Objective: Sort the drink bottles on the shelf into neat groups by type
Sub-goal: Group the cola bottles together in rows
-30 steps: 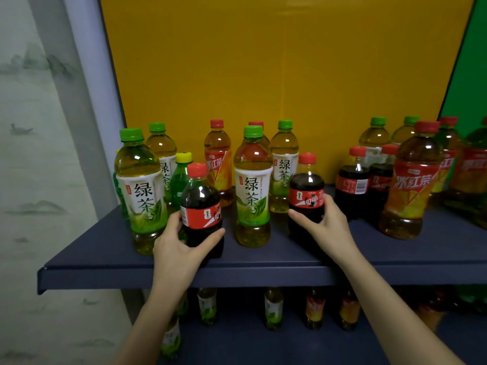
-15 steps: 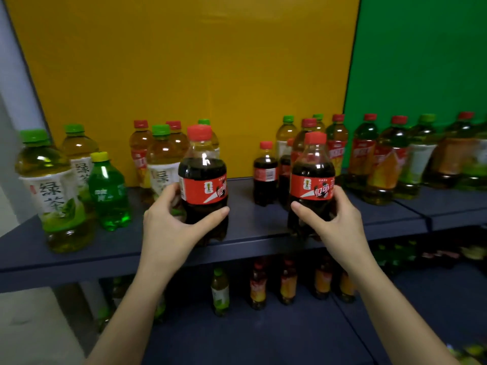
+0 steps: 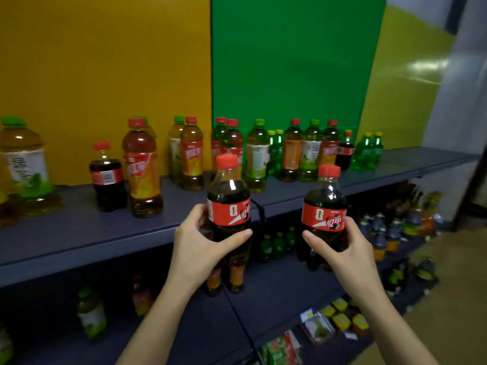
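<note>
Me: Both cola bottles have come rightward since 0.5 s ago. Then they hung before the yellow panel (image 3: 105,75); now they hang at the joint of the shelf (image 3: 79,233), under the green panel (image 3: 290,75). Fig. 1: my left hand (image 3: 200,241) wraps the left cola bottle (image 3: 228,204) just under its red label, thumb across the front, fingers round the side. My right hand (image 3: 347,248) is clamped on the right cola bottle (image 3: 324,206) the same way. Neither base touches the shelf; both hang in front of its edge, over the lower tier (image 3: 276,285).

Reader: What could fail from here?

Me: 3 hazards, as I judge them.
(1) Each bottle is carried by 1 hand only, gripped low on a smooth wall. If I slacken, it would drop onto the bottles standing below.
(2) The row at the back is crowded. A base set in carelessly could tip 1 neighbour into the next.
(3) Cola already stands in 2 places: the shelved cola bottle (image 3: 106,180) just beside the iced tea bottle (image 3: 143,169), and a small cola bottle (image 3: 345,151) next to the green soda bottles (image 3: 367,151). Setting my 2 apart from both would make a 3rd cluster, not a group.

Reader: Which is likeliest?

Me: Probably (2).
</note>
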The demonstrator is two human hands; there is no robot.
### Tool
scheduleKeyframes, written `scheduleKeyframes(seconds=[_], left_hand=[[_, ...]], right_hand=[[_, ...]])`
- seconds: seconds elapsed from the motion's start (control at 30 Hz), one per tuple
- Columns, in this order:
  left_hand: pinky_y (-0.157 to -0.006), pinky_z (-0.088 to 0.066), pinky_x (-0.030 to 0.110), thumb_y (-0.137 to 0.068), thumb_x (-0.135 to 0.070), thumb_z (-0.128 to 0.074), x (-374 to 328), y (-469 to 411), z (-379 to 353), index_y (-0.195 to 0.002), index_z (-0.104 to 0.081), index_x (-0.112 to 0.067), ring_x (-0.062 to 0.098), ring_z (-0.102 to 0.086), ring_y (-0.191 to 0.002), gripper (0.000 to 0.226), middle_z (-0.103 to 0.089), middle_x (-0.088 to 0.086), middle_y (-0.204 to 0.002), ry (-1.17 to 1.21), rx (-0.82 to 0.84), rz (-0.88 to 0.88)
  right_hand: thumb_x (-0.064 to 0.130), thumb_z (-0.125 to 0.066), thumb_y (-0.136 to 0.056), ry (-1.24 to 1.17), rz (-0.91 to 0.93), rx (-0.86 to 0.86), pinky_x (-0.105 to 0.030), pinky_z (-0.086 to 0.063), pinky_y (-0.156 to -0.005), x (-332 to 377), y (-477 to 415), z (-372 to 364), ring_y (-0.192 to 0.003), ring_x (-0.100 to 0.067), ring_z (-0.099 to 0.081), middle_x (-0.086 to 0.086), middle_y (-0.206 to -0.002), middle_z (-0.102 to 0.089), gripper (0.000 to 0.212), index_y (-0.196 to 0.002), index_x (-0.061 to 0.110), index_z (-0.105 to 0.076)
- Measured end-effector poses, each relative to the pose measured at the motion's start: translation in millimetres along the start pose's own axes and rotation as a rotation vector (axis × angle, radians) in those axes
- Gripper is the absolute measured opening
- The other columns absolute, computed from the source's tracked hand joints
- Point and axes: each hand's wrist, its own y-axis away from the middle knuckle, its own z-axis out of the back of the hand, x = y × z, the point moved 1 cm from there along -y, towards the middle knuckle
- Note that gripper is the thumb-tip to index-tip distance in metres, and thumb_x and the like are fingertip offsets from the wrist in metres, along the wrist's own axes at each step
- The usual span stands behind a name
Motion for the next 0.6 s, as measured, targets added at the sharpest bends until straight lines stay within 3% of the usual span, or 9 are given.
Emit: scheduleKeyframes(seconds=[0.33,0.5,0.6], left_hand=[[-0.070,-0.046,0.005,-0.049,-0.042,-0.080,5.3,-43.2,-130.4,-0.096,-0.059,-0.035,-0.008,-0.062,-0.090,0.053,-0.068,-0.018,-0.096,0.093,0.130,0.009],[-0.073,-0.048,0.010,-0.054,-0.032,-0.086,28.9,-78.8,-192.5,-0.092,-0.058,-0.036,-0.007,-0.063,-0.087,0.047,-0.068,-0.020,-0.092,0.090,0.147,0.008],[-0.075,-0.049,0.015,-0.050,-0.039,-0.084,44.7,-107.0,-226.5,-0.092,-0.058,-0.037,-0.005,-0.064,-0.087,0.049,-0.069,-0.022,-0.091,0.098,0.137,0.018]], right_hand=[[0.038,-0.075,-0.066,0.050,-0.030,-0.109,-0.007,-0.046,-0.066,-53.7,-47.0,89.0,-0.083,0.009,-0.060,0.012,-0.092,-0.066,0.034,-0.094,0.035,-0.055],[0.051,-0.070,-0.057,0.081,-0.041,-0.129,-0.020,-0.048,-0.071,-91.7,-90.3,114.0,-0.085,0.007,-0.060,0.014,-0.092,-0.066,0.043,-0.094,0.038,-0.055],[0.055,-0.070,-0.056,0.118,-0.032,-0.120,-0.022,-0.048,-0.074,-115.7,-131.6,128.7,-0.086,0.006,-0.059,0.012,-0.094,-0.066,0.049,-0.098,0.035,-0.056]])
